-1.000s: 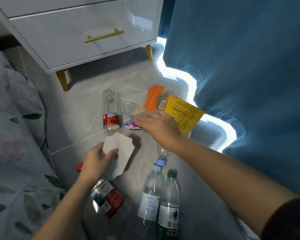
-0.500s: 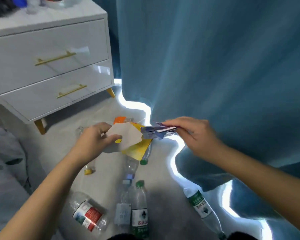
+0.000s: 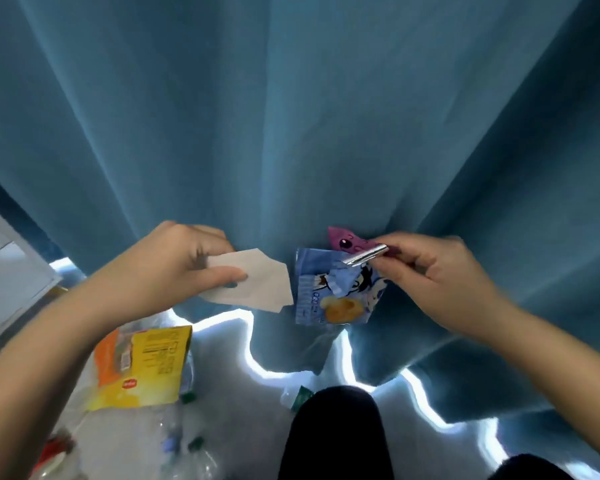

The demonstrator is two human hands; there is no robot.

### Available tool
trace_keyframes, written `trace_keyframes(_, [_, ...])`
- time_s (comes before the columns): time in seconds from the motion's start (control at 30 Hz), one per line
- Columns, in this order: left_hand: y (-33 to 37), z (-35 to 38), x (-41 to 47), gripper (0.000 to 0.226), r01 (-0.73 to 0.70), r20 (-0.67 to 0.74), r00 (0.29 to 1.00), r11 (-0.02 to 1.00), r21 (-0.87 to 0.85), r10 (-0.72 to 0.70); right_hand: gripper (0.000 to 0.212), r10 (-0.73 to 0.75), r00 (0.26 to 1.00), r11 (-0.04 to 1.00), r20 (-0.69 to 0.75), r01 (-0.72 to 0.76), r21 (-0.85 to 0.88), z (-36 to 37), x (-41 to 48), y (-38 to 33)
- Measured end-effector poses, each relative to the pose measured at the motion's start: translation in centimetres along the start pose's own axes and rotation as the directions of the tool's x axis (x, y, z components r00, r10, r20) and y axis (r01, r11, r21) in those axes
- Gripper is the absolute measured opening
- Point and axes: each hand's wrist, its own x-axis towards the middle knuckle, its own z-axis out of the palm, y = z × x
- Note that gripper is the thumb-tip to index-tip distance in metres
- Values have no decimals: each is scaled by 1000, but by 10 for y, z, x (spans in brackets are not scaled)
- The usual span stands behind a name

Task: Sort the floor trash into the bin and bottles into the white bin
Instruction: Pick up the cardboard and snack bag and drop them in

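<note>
My left hand [image 3: 174, 268] holds a white piece of paper [image 3: 260, 285] up in front of the blue curtain. My right hand [image 3: 430, 271] pinches a blue snack wrapper [image 3: 329, 296] by its top edge, with a purple wrapper [image 3: 347, 242] behind it; the blue wrapper hangs down. On the floor at lower left lie a yellow packet [image 3: 153, 368] and an orange packet [image 3: 110, 355]. Several clear plastic bottles [image 3: 174, 441] lie blurred at the bottom left. No bin is in view.
A blue curtain [image 3: 291, 116] fills most of the view, with bright light under its hem. A white cabinet corner [image 3: 11, 271] shows at the left edge. My dark-clothed knee [image 3: 336, 434] is at bottom centre. Another bottle's green label [image 3: 300, 398] peeks beside it.
Both hands rose from the floor with the paper and the wrappers. My view swung right and up, away from the white drawer unit toward the curtain.
</note>
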Motion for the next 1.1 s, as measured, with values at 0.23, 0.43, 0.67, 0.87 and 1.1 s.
trace_keyframes(0.23, [51,58,65,31,-174,175,968,984,-34,177,22,160,982,980,-98,-170,-107,-68,-70,23])
trace_keyframes(0.43, [116,130,108,32,-416,298,861,908,-51,412,13,320,917,908,-236,-369,-201,-106,-160,33])
trace_keyframes(0.67, [213,227,131,27,-479,365,767,849,-223,528,13,567,763,779,-310,-619,-98,-147,-274,48])
trace_keyframes(0.87, [296,308,157,25,-473,418,710,823,-314,567,12,656,614,689,-440,-724,18,-172,-350,93])
trace_keyframes(1.1, [388,453,166,24,-349,588,614,849,-396,526,26,759,293,480,-582,-855,196,-188,-493,160])
